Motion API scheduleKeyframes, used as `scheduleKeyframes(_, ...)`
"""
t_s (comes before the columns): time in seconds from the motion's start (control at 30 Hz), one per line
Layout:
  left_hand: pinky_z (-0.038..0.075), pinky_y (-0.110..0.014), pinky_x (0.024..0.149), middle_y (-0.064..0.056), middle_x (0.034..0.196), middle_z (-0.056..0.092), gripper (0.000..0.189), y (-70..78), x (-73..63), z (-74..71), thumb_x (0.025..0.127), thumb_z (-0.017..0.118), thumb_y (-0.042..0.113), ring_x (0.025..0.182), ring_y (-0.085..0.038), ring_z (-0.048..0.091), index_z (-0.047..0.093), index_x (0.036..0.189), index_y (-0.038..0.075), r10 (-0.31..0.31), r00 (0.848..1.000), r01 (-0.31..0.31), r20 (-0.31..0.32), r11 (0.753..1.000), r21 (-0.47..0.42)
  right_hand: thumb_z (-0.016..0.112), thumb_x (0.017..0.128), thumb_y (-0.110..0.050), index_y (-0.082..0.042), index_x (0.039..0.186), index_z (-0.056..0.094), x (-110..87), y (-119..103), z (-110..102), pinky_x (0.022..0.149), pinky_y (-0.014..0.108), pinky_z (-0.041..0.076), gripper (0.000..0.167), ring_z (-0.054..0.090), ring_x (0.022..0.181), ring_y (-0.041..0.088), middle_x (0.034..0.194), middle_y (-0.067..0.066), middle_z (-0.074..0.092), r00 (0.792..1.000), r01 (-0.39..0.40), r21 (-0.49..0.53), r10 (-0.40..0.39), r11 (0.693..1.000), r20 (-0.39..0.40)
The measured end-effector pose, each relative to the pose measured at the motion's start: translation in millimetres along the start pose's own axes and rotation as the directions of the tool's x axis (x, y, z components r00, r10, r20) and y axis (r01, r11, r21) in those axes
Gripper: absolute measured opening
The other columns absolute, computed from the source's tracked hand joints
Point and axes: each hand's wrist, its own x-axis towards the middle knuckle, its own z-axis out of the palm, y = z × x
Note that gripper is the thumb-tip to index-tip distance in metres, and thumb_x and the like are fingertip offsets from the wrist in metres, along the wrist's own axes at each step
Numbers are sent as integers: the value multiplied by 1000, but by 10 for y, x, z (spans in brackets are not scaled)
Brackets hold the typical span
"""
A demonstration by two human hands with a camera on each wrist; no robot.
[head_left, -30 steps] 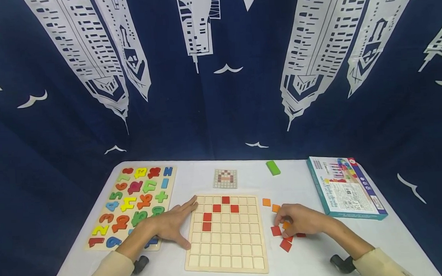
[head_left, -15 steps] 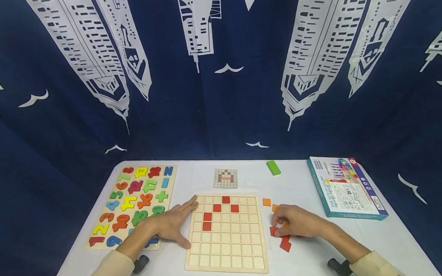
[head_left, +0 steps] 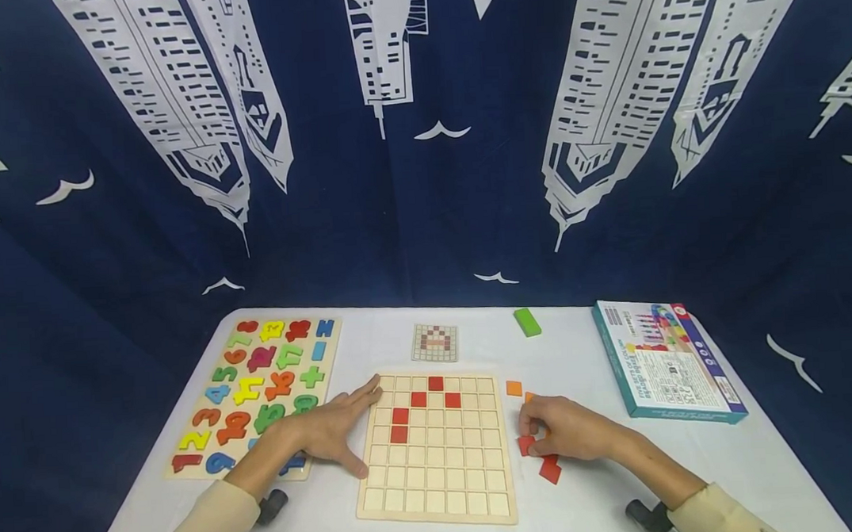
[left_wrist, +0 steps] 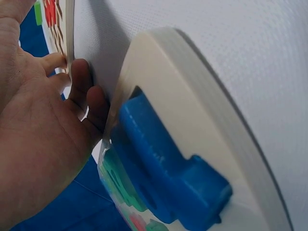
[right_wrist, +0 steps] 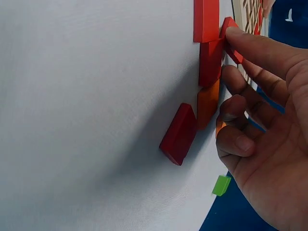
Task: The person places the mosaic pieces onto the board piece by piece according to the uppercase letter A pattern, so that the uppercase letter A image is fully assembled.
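Observation:
A wooden grid board [head_left: 435,464] lies in the middle of the table with several red tiles [head_left: 400,426] set in its upper squares. My left hand [head_left: 340,428] lies flat with straight fingers against the board's left edge, and its palm [left_wrist: 38,144] also shows in the left wrist view. My right hand [head_left: 532,436] is just right of the board, fingers curled over a cluster of loose tiles. Its fingertips [right_wrist: 236,36] pinch a red tile [right_wrist: 230,41] and tip it up on edge. More red tiles [right_wrist: 179,134] and an orange tile [right_wrist: 208,103] lie beside it.
A number puzzle [head_left: 256,392] sits at the left, under my left wrist [left_wrist: 168,178]. A small pattern card [head_left: 435,342], a green block [head_left: 526,322] and a single orange tile [head_left: 514,388] lie behind the board. A game box [head_left: 662,363] is at the right.
My right hand has slid left toward the board over the loose tiles and taken a red tile at its fingertips. The left hand has stayed put.

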Motion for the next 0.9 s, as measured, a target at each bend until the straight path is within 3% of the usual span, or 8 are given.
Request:
scheduleKeyframes(0.27,28,-58,100,7,154,-9,125,11,-3,-4,51,74,69,135,-38,17,14,149,22,-10,1000,10,2,1000,-1,74,77,-23,-30,84,59,54,0,34,53,22,42,18,49,62,7,68,-12,53,1000,-3,40,3,999,1)
scheduleKeyframes(0.4,28,-58,100,6,154,-9,125,8,-10,-5,51,74,70,136,-37,17,13,150,21,-6,1000,6,2,1000,-6,73,79,-25,-26,86,61,70,-29,21,54,22,42,14,50,60,9,66,-8,54,1000,8,155,-9,988,12)
scheduleKeyframes(0.67,29,-58,99,7,154,-8,124,12,5,2,51,75,69,135,-37,18,15,149,23,-7,1000,7,-3,1000,-3,68,84,-23,-19,98,64,96,-90,13,60,25,44,16,52,61,18,71,1,56,997,18,421,-47,907,59)
scheduleKeyframes(0.9,27,-57,101,7,154,-9,125,14,2,-4,51,74,70,136,-36,17,13,149,22,-12,1000,12,4,1000,-1,60,89,-14,-13,110,63,201,-178,97,55,31,48,22,52,60,33,80,7,61,989,38,552,-110,833,97)
